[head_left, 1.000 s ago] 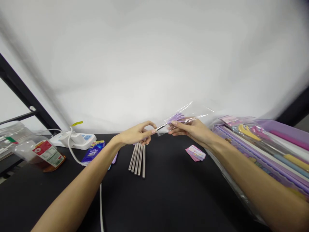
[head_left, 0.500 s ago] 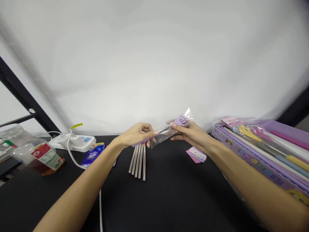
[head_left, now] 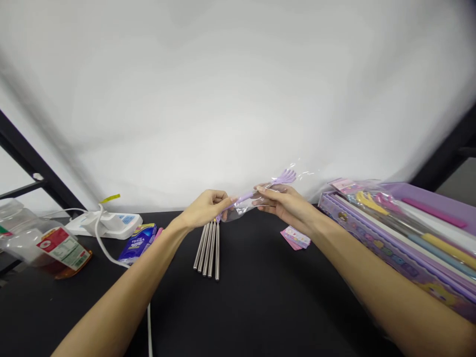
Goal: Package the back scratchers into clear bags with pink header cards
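A purple back scratcher (head_left: 287, 176) with a small hand-shaped head lies in a clear plastic sleeve (head_left: 238, 213), tilted up to the right above the table. My left hand (head_left: 208, 208) pinches the lower end of its purple handle, thumb on top. Closer to the head, my right hand (head_left: 277, 201) grips the scratcher and sleeve between thumb and fingers. Below my left hand, several metal rods (head_left: 210, 253) lie side by side on the black table, their far ends partly hidden by that hand. Small pink and white cards (head_left: 296, 238) lie below my right hand.
At right stands a purple box (head_left: 372, 243) with packaged back scratchers (head_left: 405, 223) on top. Leftward are a blue tissue pack (head_left: 137, 244), a white power strip (head_left: 122, 225) with its cable, and a tilted plastic bottle (head_left: 63, 250) with brown liquid. A white wall rises behind.
More of the purple handle now shows between my hands, inside the sleeve, where a dark shaft showed before. The sleeve's upper end reaches farther right. The view has shifted slightly.
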### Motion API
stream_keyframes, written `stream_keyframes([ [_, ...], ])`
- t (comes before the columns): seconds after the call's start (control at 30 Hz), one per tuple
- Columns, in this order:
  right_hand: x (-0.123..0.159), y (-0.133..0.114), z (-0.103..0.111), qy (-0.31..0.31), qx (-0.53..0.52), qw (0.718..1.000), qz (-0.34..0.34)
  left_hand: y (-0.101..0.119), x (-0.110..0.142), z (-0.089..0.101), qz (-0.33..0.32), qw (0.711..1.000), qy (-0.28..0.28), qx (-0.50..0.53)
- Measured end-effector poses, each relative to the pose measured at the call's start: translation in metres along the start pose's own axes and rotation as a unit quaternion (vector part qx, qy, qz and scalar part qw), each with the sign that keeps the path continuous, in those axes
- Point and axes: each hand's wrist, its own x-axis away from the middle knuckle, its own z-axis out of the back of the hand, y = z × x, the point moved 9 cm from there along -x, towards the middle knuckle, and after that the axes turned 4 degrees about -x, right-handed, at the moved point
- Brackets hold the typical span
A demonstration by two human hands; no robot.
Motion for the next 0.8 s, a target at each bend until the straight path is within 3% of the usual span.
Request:
stream_keyframes([
  [0.07,0.000,0.001,0.000,0.005,-0.003,1.000,-0.012,0.003,0.000,-0.001,-0.003,1.000,0.018,0.005],
  [0.27,0.001,-0.007,0.009,0.002,-0.013,1.000,0.008,0.004,0.006,-0.022,0.005,0.977,-0.132,0.165],
  [0.33,0.001,-0.006,0.008,-0.007,-0.010,1.000,0.006,-0.001,0.005,-0.022,0.014,0.977,-0.120,0.174],
  [0.47,-0.002,-0.001,0.008,0.007,0.006,1.000,0.005,-0.010,-0.003,-0.018,0.023,0.992,-0.022,0.125],
  [0.53,-0.002,0.002,0.008,0.015,0.016,1.000,0.001,-0.010,-0.003,-0.023,0.027,0.994,-0.020,0.108],
  [0.7,0.001,-0.006,0.005,0.009,0.094,0.996,0.003,-0.005,0.008,-0.039,0.020,0.985,-0.162,0.052],
  [0.8,0.004,-0.014,-0.002,-0.021,0.127,0.992,0.004,-0.004,0.014,-0.033,0.013,0.980,-0.179,0.087],
])
